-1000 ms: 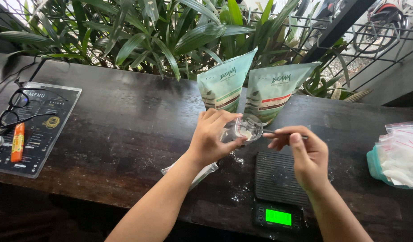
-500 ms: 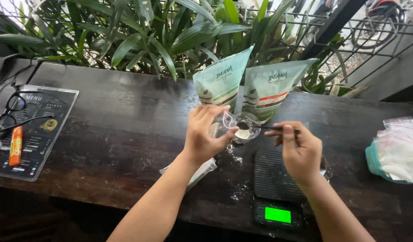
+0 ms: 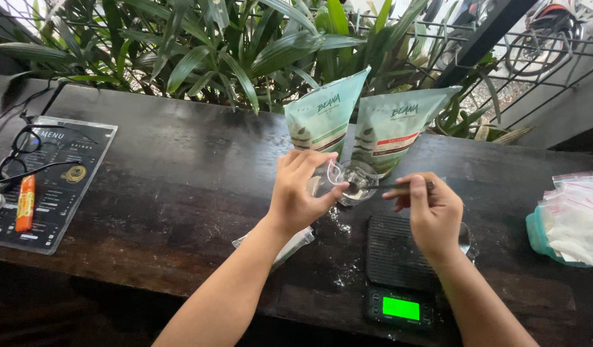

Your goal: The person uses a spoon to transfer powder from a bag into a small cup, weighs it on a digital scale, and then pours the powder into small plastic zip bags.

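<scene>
Two hands closed: left hand grips clear bag, right hand spoon.

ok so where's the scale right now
In the head view, the scale sits on the dark table at lower right, directly under the right hand, in front of the two green pouches.

Wide open stretch of dark table to the left, bare between the menu card and the left hand. Ahead, two pouches wall off the back edge, plants behind. Scale sits under the right hand; bags crowd the far right.
</scene>
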